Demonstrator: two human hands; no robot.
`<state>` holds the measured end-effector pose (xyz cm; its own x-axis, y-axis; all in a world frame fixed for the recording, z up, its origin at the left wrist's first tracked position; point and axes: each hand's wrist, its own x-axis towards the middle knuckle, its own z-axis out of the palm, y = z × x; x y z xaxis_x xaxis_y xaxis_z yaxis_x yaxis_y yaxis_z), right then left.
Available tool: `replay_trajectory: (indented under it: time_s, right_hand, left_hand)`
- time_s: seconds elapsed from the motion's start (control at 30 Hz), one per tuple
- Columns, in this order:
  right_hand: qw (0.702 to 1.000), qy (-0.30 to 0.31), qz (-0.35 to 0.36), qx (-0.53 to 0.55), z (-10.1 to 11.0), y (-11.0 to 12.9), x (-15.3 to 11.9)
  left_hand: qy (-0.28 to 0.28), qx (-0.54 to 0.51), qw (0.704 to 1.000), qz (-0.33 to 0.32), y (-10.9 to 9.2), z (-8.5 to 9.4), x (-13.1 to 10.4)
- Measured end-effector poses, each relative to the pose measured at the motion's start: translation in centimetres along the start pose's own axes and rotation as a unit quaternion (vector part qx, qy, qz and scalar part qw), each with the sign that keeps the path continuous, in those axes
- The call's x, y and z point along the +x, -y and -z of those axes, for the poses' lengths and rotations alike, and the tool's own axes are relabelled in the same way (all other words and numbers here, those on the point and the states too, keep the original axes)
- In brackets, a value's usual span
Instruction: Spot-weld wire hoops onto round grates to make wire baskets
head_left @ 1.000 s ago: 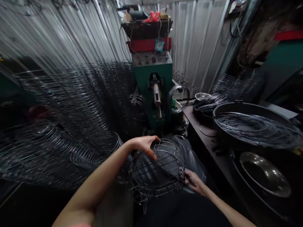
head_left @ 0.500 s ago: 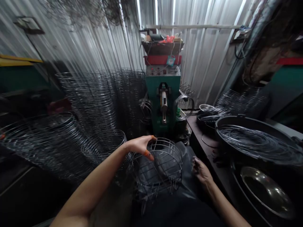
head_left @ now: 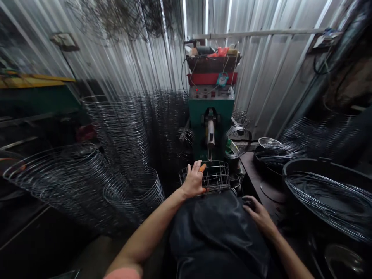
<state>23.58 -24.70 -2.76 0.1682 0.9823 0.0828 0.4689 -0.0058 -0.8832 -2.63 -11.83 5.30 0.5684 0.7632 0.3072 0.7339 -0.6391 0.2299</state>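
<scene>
Orange bands show on the fingers of my left hand (head_left: 195, 180), which grips the near-left rim of a round wire basket (head_left: 216, 179). The basket is just below the welding tip of a green machine (head_left: 211, 116). My right hand (head_left: 255, 211) is right of the black apron (head_left: 215, 228) over my lap, its fingers curled; whether it holds something small cannot be made out. It is apart from the basket.
Tall stacks of wire baskets (head_left: 122, 131) stand at the left, with more (head_left: 58, 182) nearer. At the right, a dark bench (head_left: 255, 170) carries wire pieces, beside a black tub (head_left: 293, 166) of wire rings. Corrugated metal walls the back.
The basket has moved forward from my lap to the machine, with my left hand on it. My right hand has shifted slightly right and down. The view has turned a little left.
</scene>
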Motion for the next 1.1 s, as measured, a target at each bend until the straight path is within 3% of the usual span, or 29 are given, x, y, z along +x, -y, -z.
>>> replay_trajectory:
  time_s: [0.1, 0.2, 0.27, 0.37, 0.47, 0.57, 0.7, 1.1]
  right_hand:
    - [0.979, 0.203, -0.015, -0.006, 1.2, 6.3, 3.4]
    - [0.952, 0.304, -0.022, 0.018, 0.0, 8.9, 7.2]
    - [0.954, 0.298, -0.003, -0.012, -1.7, 8.7, 9.4]
    - [0.970, 0.204, 0.059, -0.120, -4.3, 7.1, 11.6]
    - [0.966, 0.131, 0.144, -0.171, -5.8, 5.9, 12.5]
    - [0.955, 0.159, 0.203, -0.149, -5.9, 5.5, 12.8]
    - [0.941, 0.201, 0.223, -0.160, -5.5, 5.1, 13.3]
    - [0.919, 0.185, 0.287, -0.197, -7.4, 3.6, 15.7]
  left_hand:
    - [0.038, 0.006, 0.999, -0.025, 0.4, -2.3, 1.3]
    - [0.065, 0.002, 0.997, -0.040, 0.6, -3.7, 2.2]
    - [0.078, -0.006, 0.996, -0.040, 0.7, -4.1, 2.7]
    - [0.095, -0.024, 0.995, -0.025, 0.9, -4.3, 3.4]
    - [0.103, -0.045, 0.994, -0.003, 1.6, -4.2, 4.0]
    - [0.105, -0.066, 0.992, -0.006, 2.7, -4.3, 4.6]
    - [0.116, -0.087, 0.989, -0.001, 4.2, -5.0, 5.3]
    - [0.137, -0.142, 0.980, 0.017, 7.1, -6.5, 6.3]
